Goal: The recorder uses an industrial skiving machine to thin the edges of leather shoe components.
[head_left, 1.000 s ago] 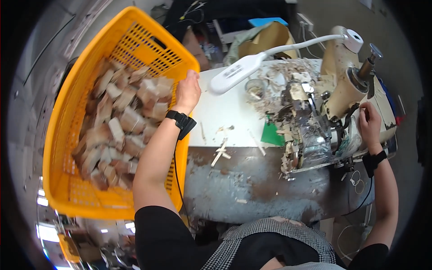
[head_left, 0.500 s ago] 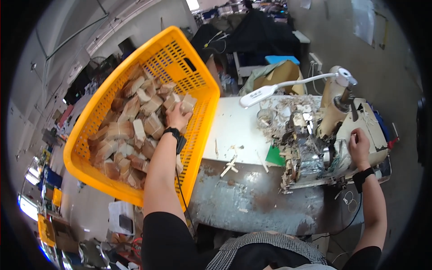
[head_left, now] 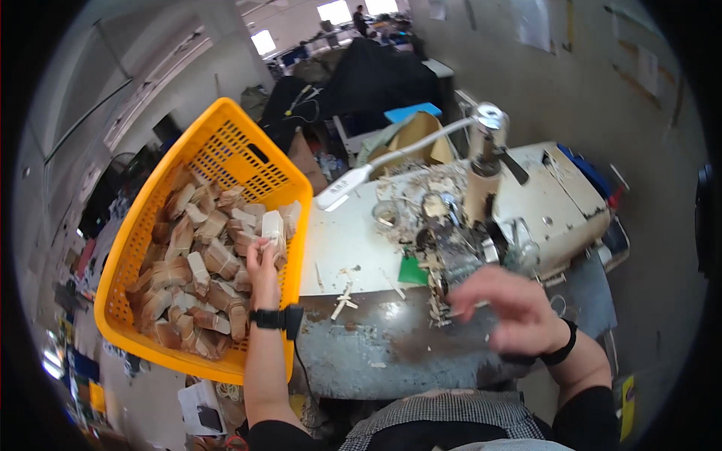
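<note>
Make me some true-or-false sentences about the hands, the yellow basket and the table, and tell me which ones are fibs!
1. The yellow basket holds lots of small bundles. True.
2. The left hand touches a pale bundle. True.
3. The right hand is inside the basket too. False: it is outside, in front of the machine.
4. The lamp is white. True.
5. The green piece lies in the basket. False: it lies on the white tabletop.

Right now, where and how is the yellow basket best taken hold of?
Probably at the handle slot in the far wall of the yellow basket, reaching through from outside: the opening sits high, and the bundles lie clear of it.
</note>
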A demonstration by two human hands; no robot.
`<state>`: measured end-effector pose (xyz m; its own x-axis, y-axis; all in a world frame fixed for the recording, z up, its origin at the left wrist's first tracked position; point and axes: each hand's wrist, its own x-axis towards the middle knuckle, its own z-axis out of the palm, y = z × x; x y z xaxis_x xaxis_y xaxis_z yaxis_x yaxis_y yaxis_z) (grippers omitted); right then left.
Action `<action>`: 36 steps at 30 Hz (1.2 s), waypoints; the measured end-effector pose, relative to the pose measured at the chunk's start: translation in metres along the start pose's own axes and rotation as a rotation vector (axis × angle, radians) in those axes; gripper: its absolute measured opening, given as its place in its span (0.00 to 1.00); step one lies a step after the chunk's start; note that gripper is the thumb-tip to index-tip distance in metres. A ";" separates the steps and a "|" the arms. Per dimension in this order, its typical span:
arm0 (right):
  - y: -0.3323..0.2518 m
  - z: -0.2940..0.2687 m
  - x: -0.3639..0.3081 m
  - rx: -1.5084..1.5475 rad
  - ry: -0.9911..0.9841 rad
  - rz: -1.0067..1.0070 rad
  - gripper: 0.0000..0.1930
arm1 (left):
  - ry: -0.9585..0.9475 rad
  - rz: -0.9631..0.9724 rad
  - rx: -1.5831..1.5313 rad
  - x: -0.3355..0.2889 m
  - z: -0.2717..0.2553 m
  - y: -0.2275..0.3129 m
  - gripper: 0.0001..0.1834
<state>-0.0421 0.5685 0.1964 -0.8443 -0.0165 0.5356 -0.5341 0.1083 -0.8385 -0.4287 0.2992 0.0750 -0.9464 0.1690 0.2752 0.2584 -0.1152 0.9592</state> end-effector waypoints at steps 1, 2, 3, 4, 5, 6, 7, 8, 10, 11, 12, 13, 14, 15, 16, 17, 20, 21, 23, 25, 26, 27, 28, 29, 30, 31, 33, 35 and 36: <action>-0.018 0.011 0.007 0.226 -0.155 -0.065 0.30 | -0.073 -0.060 -0.033 -0.026 0.006 0.015 0.11; -0.027 0.019 0.011 0.351 -0.252 -0.177 0.31 | -0.097 -0.140 -0.055 -0.053 0.012 0.034 0.12; -0.036 0.025 0.015 0.393 -0.298 -0.266 0.29 | -0.120 -0.217 -0.081 -0.075 0.016 0.046 0.12; -0.040 0.030 0.016 0.469 -0.344 -0.288 0.24 | -0.156 -0.227 -0.087 -0.092 0.008 0.048 0.12; -0.043 0.033 0.016 0.540 -0.393 -0.315 0.20 | -0.146 -0.259 -0.142 -0.113 0.010 0.058 0.13; -0.046 0.039 0.013 0.533 -0.377 -0.313 0.20 | -0.176 -0.269 -0.165 -0.128 0.009 0.061 0.13; -0.046 0.051 0.007 0.663 -0.307 -0.404 0.17 | -0.198 -0.287 -0.185 -0.144 0.006 0.062 0.13; -0.045 0.058 0.003 0.791 -0.234 -0.493 0.13 | -0.205 -0.303 -0.182 -0.156 0.006 0.064 0.13; -0.045 0.066 -0.004 0.791 -0.238 -0.519 0.13 | -0.168 -0.350 -0.237 -0.184 -0.001 0.068 0.14; -0.046 0.066 -0.009 0.781 -0.252 -0.555 0.12 | -0.168 -0.368 -0.233 -0.193 -0.002 0.069 0.14; -0.047 0.063 -0.009 0.738 -0.292 -0.553 0.11 | -0.169 -0.352 -0.238 -0.199 -0.004 0.069 0.14; -0.050 0.067 -0.017 0.749 -0.285 -0.544 0.11 | -0.172 -0.335 -0.243 -0.205 -0.007 0.069 0.14; -0.052 0.072 -0.027 0.823 -0.227 -0.424 0.11 | -0.165 -0.349 -0.227 -0.214 -0.012 0.069 0.14; -0.057 0.074 -0.040 0.875 -0.154 -0.304 0.11 | -0.183 -0.367 -0.231 -0.220 -0.010 0.069 0.14; -0.053 0.080 -0.043 0.934 -0.122 -0.350 0.15 | -0.180 -0.373 -0.238 -0.225 -0.009 0.069 0.14; -0.054 0.079 -0.055 0.920 -0.100 -0.343 0.15 | -0.177 -0.379 -0.246 -0.230 -0.004 0.068 0.14; -0.051 0.084 -0.079 0.977 -0.168 -0.274 0.16 | -0.157 -0.406 -0.265 -0.245 -0.011 0.072 0.15; -0.052 0.078 -0.086 0.967 -0.188 -0.261 0.17 | -0.202 -0.429 -0.284 -0.244 -0.003 0.069 0.15; -0.055 0.066 -0.092 0.944 -0.231 -0.235 0.18 | -0.250 -0.426 -0.285 -0.245 0.017 0.068 0.18; -0.064 0.055 -0.066 0.730 -0.221 -0.401 0.25 | -0.316 -0.496 -0.259 -0.244 0.035 0.063 0.22; -0.059 0.059 -0.066 0.744 -0.163 -0.483 0.24 | -0.353 -0.485 -0.233 -0.243 0.048 0.063 0.26; -0.057 0.063 -0.063 0.768 -0.126 -0.576 0.23 | -0.347 -0.468 -0.235 -0.245 0.052 0.069 0.26; -0.055 0.057 -0.055 0.739 -0.195 -0.660 0.25 | -0.350 -0.501 -0.267 -0.247 0.054 0.074 0.28; -0.056 0.049 -0.056 0.735 -0.215 -0.671 0.25 | -0.352 -0.532 -0.299 -0.248 0.053 0.078 0.29; -0.056 0.035 -0.060 0.643 -0.312 -0.495 0.25 | -0.371 -0.571 -0.339 -0.247 0.046 0.077 0.33; -0.049 0.019 -0.061 0.540 -0.399 -0.318 0.26 | -0.373 -0.609 -0.399 -0.248 0.046 0.074 0.34; -0.023 0.014 -0.065 0.293 -0.196 -0.143 0.21 | -0.437 -0.681 -0.543 -0.249 0.056 0.074 0.35; 0.005 0.015 -0.066 -0.073 -0.049 0.161 0.18 | -0.627 -0.697 -0.557 -0.247 0.064 0.069 0.36; 0.020 0.020 -0.067 -0.085 -0.054 0.151 0.18 | -0.639 -0.735 -0.581 -0.250 0.065 0.063 0.36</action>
<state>0.0026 0.5516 0.1418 -0.9170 -0.0470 0.3961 -0.3972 0.1975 -0.8962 -0.1630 0.3128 0.0710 -0.5164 0.8327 -0.1999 -0.6058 -0.1903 0.7725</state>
